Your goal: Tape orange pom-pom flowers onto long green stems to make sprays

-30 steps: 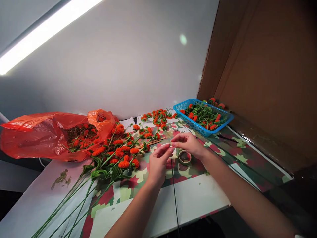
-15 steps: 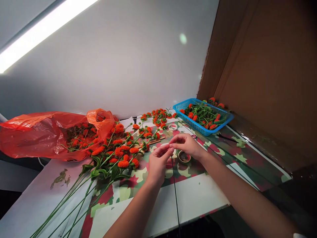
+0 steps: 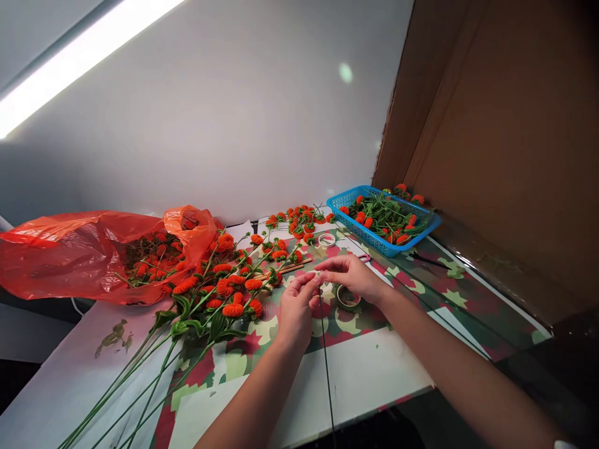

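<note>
My left hand [image 3: 294, 308] and my right hand [image 3: 352, 275] meet above the camouflage-patterned table [image 3: 374, 368]. Both pinch the top end of a thin dark wire stem [image 3: 324, 355], which hangs straight down toward me past the table's front edge. Fingertips of the two hands touch at the wire's tip. A small tape roll [image 3: 348, 297] lies on the table just under my right hand. A bundle of orange pompom flowers on long green stems [image 3: 219, 290] lies to the left of my left hand.
A red plastic bag [image 3: 79, 252] holding more orange flowers lies at far left. A blue basket [image 3: 381, 218] with orange buds and green stems stands at back right. Another tape roll [image 3: 326, 239] and loose flower heads [image 3: 299, 221] lie behind. A cardboard wall [image 3: 505, 137] rises right.
Both hands have shifted slightly left and the wire's top end moved with them; the pinch on it stays the same.
</note>
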The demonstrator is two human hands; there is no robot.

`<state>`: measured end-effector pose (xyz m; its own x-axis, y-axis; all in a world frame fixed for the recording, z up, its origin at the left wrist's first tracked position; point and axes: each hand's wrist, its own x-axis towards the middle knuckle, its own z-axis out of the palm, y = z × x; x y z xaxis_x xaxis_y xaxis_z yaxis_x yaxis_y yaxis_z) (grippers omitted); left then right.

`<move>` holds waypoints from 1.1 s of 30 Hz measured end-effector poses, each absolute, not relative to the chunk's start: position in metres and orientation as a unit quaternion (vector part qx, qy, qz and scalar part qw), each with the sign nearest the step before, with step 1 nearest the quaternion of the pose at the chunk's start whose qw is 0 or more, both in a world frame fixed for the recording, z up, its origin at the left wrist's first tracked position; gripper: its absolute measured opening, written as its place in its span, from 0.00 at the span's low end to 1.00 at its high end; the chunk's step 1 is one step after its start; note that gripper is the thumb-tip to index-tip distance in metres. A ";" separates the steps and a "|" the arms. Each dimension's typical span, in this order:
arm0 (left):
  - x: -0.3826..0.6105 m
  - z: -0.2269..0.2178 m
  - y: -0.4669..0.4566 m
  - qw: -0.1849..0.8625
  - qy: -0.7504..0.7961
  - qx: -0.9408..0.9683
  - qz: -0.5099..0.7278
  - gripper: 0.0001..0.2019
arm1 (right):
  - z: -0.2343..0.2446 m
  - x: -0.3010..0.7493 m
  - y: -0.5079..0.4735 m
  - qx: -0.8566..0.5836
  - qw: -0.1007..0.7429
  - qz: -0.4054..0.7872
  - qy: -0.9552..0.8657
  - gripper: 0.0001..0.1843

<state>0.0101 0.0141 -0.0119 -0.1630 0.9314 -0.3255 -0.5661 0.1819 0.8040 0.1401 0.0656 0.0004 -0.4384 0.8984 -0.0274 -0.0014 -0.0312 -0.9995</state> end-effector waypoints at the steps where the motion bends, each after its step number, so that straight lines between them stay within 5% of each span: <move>1: 0.010 -0.012 0.014 0.617 0.459 0.196 0.608 0.18 | 0.001 0.140 0.065 -0.375 0.364 0.616 -0.590 0.15; 12: 0.009 -0.015 0.013 0.584 0.457 0.281 0.609 0.17 | 0.004 0.137 0.063 -0.351 0.366 0.672 -0.539 0.12; 22: 0.006 -0.004 0.002 0.094 0.599 0.633 0.482 0.09 | 0.003 0.136 0.065 -0.374 0.366 0.645 -0.557 0.11; 33: 0.009 -0.009 0.006 -0.133 0.588 0.687 0.405 0.06 | 0.004 0.136 0.066 -0.373 0.374 0.635 -0.564 0.10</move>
